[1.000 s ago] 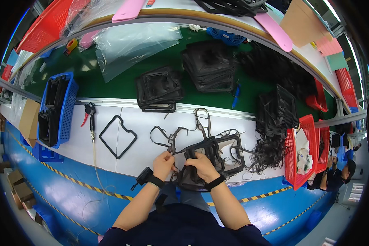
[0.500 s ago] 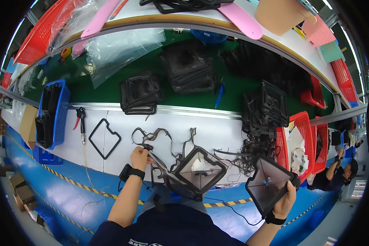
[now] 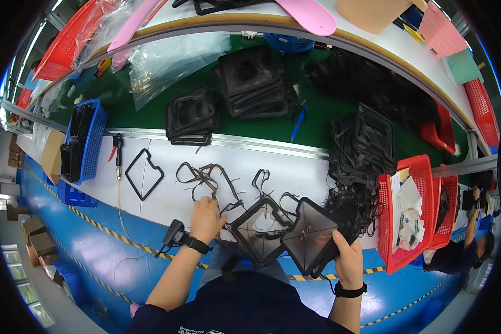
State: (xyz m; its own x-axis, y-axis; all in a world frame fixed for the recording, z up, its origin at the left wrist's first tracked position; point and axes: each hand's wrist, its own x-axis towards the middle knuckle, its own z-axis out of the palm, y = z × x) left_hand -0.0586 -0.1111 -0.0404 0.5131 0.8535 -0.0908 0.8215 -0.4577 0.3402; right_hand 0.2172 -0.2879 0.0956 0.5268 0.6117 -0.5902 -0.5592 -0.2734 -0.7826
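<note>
In my right hand (image 3: 349, 260) is a black-framed mesh panel (image 3: 309, 236) with a notched side, gripped by its right edge between thumb and fingers. A second black-framed panel (image 3: 250, 225) lies at the table's front edge, partly covered by the held one. My left hand (image 3: 206, 220), its thumb apart from the fingers, is over the front edge beside thin black trim strips (image 3: 209, 173). It appears to hold nothing. A bare black frame (image 3: 145, 174) rests on the white table further left.
Stacks of black framed panels (image 3: 190, 114) stand behind on the green surface, near a blue tool (image 3: 299, 123). An air gun (image 3: 117, 150) lies left, beside a blue basket (image 3: 97, 139). Right are tangled black strips (image 3: 353, 209), a red basket (image 3: 387, 245) and a co-worker (image 3: 456, 253).
My right hand has brought its panel leftward, over the panel on the table. My left hand has let go of the black strip and moved slightly right.
</note>
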